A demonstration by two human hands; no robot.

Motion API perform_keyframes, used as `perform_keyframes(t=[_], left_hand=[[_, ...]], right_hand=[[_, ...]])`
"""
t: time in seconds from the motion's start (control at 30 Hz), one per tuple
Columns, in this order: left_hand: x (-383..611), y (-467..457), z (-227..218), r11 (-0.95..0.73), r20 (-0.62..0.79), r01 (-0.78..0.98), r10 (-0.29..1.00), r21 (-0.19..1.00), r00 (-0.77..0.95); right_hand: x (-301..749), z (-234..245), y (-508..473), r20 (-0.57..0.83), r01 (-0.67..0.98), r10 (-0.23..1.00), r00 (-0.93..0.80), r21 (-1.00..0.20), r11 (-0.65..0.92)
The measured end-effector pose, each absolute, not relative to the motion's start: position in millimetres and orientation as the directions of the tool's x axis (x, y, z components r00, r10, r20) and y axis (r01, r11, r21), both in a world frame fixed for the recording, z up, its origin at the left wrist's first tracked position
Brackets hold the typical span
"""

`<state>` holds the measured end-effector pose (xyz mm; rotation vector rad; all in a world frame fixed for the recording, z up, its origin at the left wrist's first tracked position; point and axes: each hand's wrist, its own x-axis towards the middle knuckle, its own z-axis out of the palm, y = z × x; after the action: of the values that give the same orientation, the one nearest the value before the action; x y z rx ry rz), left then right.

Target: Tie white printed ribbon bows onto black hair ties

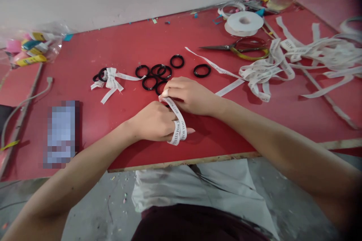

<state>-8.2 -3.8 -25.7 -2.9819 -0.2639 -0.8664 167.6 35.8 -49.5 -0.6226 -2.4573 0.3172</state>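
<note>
Mid-frame: white printed ribbon [175,110] loops round left hand [157,122], its fingers bent, can't tell if they grip; right hand [185,96] has fingertips pinched on ribbon at loop's top. Black hair ties [156,79] just above hands, scissors [234,48] and loose ribbon pile [319,54] upper right

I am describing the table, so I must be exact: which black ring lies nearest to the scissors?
The rightmost black ring, beside the printed ribbon strip. The other black rings all lie farther left, farther from the scissors.
</note>
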Motion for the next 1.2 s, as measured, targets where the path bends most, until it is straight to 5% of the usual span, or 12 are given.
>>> perform_keyframes(t=[0.6,0.73,0.9,1.03,1.1,1.2], left_hand=[[-12,-5,-22,-0.979,0.594,0.143,0.200,0.142,0.780],[-12,-6,-18,-0.943,0.685,0.126,0.312,0.308,0.658],[-12,-7,-11,-0.820,0.634,0.045,0.475,0.571,0.611],[-13,-3,-6,-0.419,0.379,-0.117,0.624,0.900,0.683],[-14,1,-4,-0.197,0.251,-0.160,0.654,0.967,0.714],[-16,7,-3,-0.120,0.185,-0.142,0.692,0.983,0.698]], right_hand=[[164,-49,33,0.530,0.330,0.469,-0.707,-0.340,0.881],[165,-50,38,0.530,0.277,0.447,-0.721,-0.371,0.886],[166,-46,37,0.587,0.246,0.463,-0.664,-0.413,0.877],[166,-44,36,0.605,0.259,0.515,-0.607,-0.462,0.848],[167,-45,37,0.604,0.282,0.550,-0.576,-0.485,0.828],[168,-47,40,0.605,0.302,0.560,-0.566,-0.480,0.824]])
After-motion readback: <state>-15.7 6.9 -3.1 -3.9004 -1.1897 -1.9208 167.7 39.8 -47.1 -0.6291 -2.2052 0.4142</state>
